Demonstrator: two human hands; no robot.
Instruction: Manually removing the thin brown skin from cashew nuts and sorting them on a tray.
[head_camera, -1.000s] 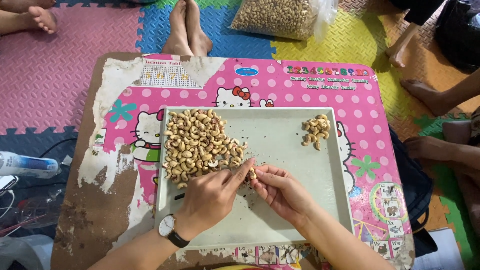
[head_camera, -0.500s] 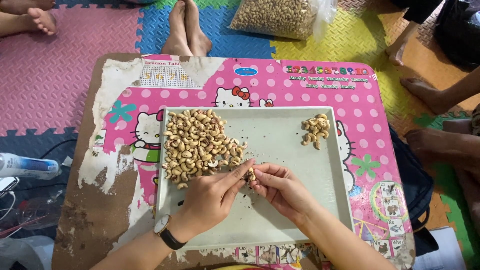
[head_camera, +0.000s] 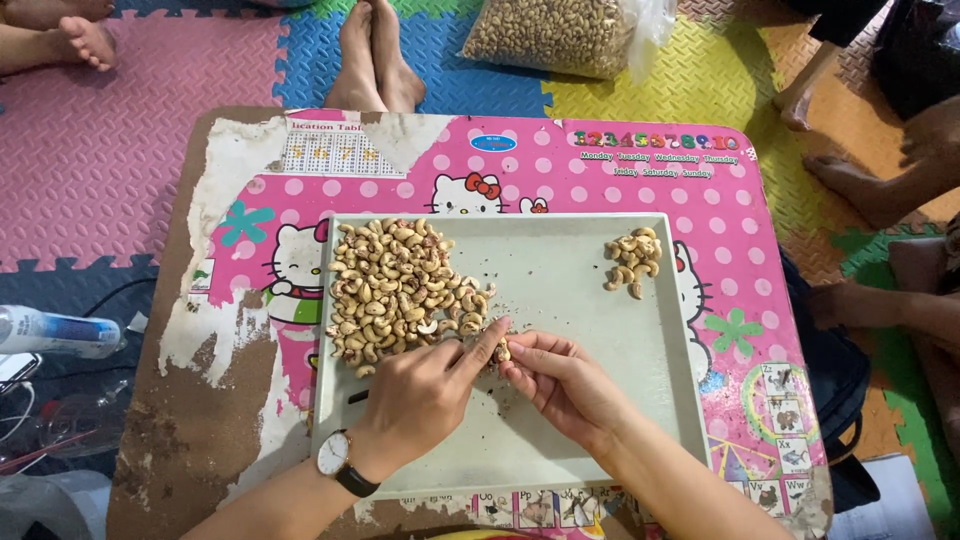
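Little has moved since the earlier frame: both hands stay pressed together over the same spot of the tray, the wrist with the watch has shifted a touch, and a person's arm at the right edge has been drawn back.

The left hand (head_camera: 420, 395) is curled, its forefinger stretched out against a single cashew kernel (head_camera: 504, 350). The right hand (head_camera: 560, 385) is pinched on that kernel from the other side, thumb and fingertips closed around it. A thin dark tool may be held in the left hand; that cannot be told for sure. The kernel is kept just above the grey tray (head_camera: 560, 440), near its middle, with skin flakes (head_camera: 500, 385) scattered beneath.

Step judged in hand: the brown skin is being scraped or picked off one kernel. The next move would call for the cleaned kernel to be carried to the small peeled pile (head_camera: 630, 262) at the tray's upper right, and a fresh one taken from the big unpeeled heap (head_camera: 395, 290), just beside the left hand.

A wristwatch (head_camera: 335, 455) is worn on the left wrist. The tray rests on a pink cartoon-printed worktop (head_camera: 600, 180) with worn edges. A clear bag of cashews (head_camera: 550, 35) lies on the foam mat floor (head_camera: 90, 150) beyond; other people's bare feet (head_camera: 375, 60) are seen around it.
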